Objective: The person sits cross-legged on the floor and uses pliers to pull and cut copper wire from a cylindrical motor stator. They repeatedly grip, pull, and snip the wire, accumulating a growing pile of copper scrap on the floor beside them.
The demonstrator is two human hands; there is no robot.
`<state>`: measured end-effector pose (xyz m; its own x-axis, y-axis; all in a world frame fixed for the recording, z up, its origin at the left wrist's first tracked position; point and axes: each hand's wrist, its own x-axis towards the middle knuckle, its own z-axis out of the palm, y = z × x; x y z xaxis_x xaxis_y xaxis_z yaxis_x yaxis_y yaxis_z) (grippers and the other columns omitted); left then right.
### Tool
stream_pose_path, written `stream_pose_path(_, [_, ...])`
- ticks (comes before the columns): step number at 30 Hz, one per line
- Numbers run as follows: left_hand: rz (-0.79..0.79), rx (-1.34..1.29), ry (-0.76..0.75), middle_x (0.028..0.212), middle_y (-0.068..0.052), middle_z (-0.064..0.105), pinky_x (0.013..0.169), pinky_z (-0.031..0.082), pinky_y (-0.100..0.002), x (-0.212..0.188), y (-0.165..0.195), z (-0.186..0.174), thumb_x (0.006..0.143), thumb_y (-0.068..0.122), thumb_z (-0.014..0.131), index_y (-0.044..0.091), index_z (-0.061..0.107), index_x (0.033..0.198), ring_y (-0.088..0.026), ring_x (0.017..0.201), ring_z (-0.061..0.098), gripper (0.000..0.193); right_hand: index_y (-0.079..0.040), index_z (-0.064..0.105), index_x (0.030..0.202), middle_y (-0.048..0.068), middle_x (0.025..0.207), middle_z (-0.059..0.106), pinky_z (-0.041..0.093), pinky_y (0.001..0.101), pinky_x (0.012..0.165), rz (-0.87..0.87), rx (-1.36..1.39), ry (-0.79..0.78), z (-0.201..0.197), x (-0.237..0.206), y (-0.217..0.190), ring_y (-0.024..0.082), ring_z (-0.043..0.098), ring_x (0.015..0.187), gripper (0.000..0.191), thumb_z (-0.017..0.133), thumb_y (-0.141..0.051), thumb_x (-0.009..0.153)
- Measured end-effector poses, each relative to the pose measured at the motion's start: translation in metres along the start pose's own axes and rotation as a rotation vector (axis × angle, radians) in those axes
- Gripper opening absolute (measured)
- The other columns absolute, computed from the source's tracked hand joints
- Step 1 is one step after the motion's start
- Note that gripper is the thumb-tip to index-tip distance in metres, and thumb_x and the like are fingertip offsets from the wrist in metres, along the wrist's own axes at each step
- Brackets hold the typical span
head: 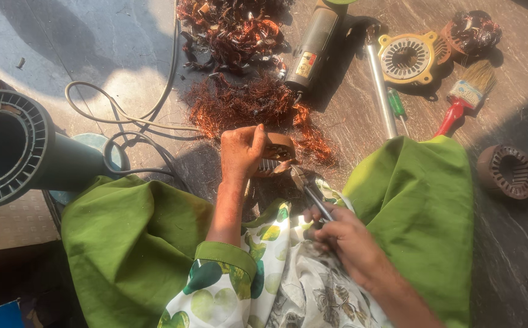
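Gripped tight in the left hand (241, 152) was a small motor part (276, 155). Her right hand (346, 240) squeezed pliers (308, 189) whose tips touched it, near copper wire (240, 103).

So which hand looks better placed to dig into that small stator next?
Probably the right hand: it holds the metal pliers, their tips at the small round brown stator. The left hand is busy gripping that stator.

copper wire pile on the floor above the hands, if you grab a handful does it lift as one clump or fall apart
The copper wire pile looks like fine tangled strands, so it would probably lift as a loose, floppy clump and shed bits. It seems springy and light for its bulk. It is unlikely to roll, and cut ends may prick the fingers.
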<state>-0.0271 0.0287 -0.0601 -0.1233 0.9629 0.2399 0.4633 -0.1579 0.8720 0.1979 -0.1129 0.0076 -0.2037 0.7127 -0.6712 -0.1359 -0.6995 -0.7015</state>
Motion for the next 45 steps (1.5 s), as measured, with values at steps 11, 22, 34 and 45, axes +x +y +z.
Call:
stream_pose_path(11, [-0.133,-0.057,0.142,0.054,-0.005,0.065,0.055,0.049,-0.032,0.004,-0.025,0.004,0.101,0.032,0.058,0.001,0.077,0.073,-0.012,0.05,0.061,0.046,0.002,0.064,0.118,0.012,0.11,0.062,0.048,0.0335,0.09,-0.035,-0.259,-0.129,-0.045,-0.016,-0.011,0.022,0.058,0.101,0.039,0.055,0.003,0.08])
stream_pose_path(22, [-0.18,-0.064,0.102,0.057,-0.005,0.07,0.055,0.05,-0.03,0.004,-0.011,0.001,0.102,0.037,0.057,0.002,0.078,0.08,-0.012,0.053,0.066,0.047,0.008,0.057,0.127,0.026,0.144,0.056,0.049,0.0527,0.107,0.081,0.364,-0.403,0.023,-0.013,-0.047,0.035,0.056,0.137,0.047,0.051,0.006,0.081])
stream_pose_path(34, [-0.19,-0.124,0.037,0.057,-0.002,0.071,0.054,0.052,-0.026,0.002,0.02,-0.007,0.097,0.036,0.062,0.003,0.079,0.076,-0.008,0.053,0.069,0.043,0.013,0.048,0.137,0.032,0.143,0.052,0.049,0.063,0.108,0.076,0.562,-0.441,0.041,0.008,-0.055,0.04,0.055,0.132,0.048,0.05,0.001,0.091])
stream_pose_path(45, [-0.159,-0.094,0.09,0.057,-0.005,0.07,0.053,0.051,-0.028,0.0,0.019,-0.003,0.097,0.031,0.064,0.002,0.079,0.076,-0.01,0.051,0.066,0.039,0.011,0.048,0.138,0.031,0.147,0.05,0.045,0.0586,0.11,0.143,0.739,-0.533,0.033,0.014,-0.045,0.036,0.054,0.133,0.045,0.048,-0.003,0.095])
